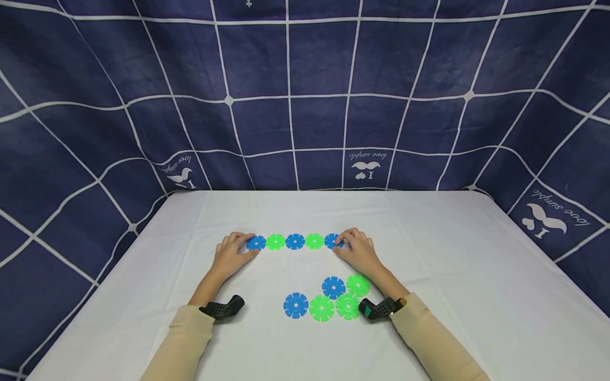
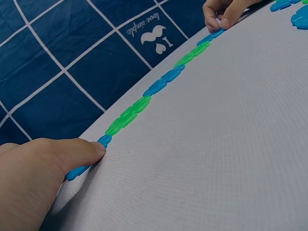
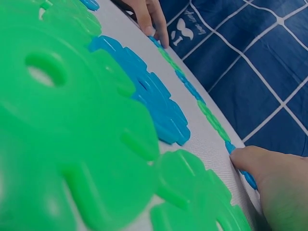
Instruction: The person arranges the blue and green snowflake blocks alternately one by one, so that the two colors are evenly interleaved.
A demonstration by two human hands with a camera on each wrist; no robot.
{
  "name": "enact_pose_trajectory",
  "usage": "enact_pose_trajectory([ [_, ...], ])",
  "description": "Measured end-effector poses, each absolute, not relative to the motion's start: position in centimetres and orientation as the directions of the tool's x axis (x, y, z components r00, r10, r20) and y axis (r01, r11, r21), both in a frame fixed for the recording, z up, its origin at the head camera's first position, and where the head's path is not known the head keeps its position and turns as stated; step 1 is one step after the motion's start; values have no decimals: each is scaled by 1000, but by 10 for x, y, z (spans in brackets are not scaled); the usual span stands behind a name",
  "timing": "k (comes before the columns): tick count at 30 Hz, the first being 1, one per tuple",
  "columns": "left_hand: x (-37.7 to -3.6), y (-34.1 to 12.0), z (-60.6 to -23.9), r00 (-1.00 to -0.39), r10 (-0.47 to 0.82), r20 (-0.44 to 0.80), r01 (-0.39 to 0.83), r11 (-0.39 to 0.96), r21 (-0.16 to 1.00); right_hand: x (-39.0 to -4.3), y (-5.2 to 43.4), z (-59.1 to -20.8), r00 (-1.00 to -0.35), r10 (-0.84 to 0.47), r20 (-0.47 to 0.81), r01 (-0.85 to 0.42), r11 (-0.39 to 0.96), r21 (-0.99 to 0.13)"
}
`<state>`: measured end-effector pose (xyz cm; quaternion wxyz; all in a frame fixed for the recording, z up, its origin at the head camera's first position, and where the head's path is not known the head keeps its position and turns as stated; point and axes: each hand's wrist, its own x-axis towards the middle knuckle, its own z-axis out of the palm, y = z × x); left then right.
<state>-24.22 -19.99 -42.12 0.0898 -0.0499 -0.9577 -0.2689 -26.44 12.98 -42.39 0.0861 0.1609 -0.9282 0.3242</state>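
Head view: disc row [image 1: 295, 242] between hands

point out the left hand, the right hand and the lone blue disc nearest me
left hand [image 1: 232, 255], head view, back of the hand
right hand [image 1: 358, 251], head view, back of the hand
lone blue disc [image 1: 296, 305], head view, its centre hub

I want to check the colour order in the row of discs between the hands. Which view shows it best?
The head view: the row of discs lies flat-on, blue and green alternating. Both wrist views show it edge-on, so the colours read less clearly.
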Motion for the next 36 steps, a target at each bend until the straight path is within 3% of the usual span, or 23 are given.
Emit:
enact_pose_trajectory([
  [13, -242, -200, -422, -980, 48, 195, 143, 847, 513, -264, 126, -417, -916, -278, 290, -399, 716, -573],
  [22, -243, -200, -420, -977, 50, 205, 151, 843, 516, -246, 120, -404, -860, -420, 289, -508, 658, -555],
  [36, -241, -202, -422, -975, 59, 212, 162, 846, 509, -208, 109, -413, -755, -616, 227, -620, 556, -554],
])
